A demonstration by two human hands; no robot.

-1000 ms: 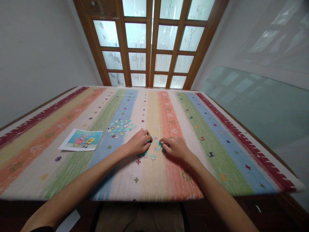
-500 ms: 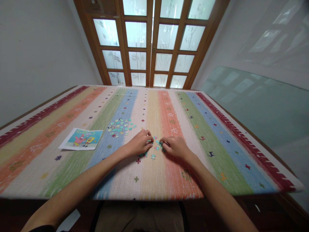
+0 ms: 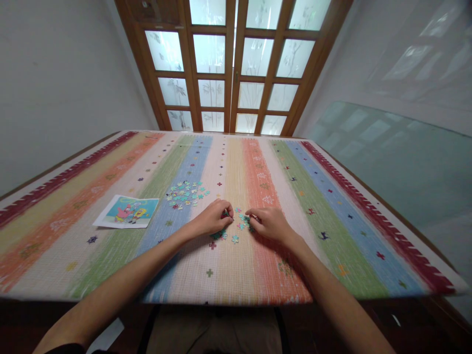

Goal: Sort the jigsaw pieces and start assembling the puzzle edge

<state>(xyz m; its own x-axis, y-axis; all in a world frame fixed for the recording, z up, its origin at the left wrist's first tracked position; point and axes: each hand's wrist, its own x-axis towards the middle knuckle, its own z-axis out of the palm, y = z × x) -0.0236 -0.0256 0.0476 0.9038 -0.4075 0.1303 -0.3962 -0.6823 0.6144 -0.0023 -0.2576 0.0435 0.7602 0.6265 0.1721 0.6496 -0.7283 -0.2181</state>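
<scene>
My left hand [image 3: 216, 216] is low over the table, its thumb and index finger bent together in a pinch. Whatever lies between those fingertips is too small to make out. Across a narrow gap, my right hand [image 3: 271, 222] curls its fingers beside small jigsaw puzzle pieces [image 3: 241, 226]; the fingers partly cover some, and what they pinch is hidden. A single teal puzzle piece [image 3: 235, 239] lies nearer me between the hands. More pieces [image 3: 223, 235] show beneath my left hand. Farther left, a loose pile of puzzle pieces [image 3: 186, 194] is spread on the cloth.
A printed cartoon picture [image 3: 129, 212] on creased white paper lies left of the pile. The striped tablecloth [image 3: 236, 280] covers the table, its front edge close to me. Wooden doors with glass panes [image 3: 227, 78] stand behind, and a pale glass panel [image 3: 391, 147] is at right.
The view has shifted slightly. My left thumb and index finger now show a small gap behind their tips. Both hands otherwise stay in nearly the same place, and the pieces look unmoved.
</scene>
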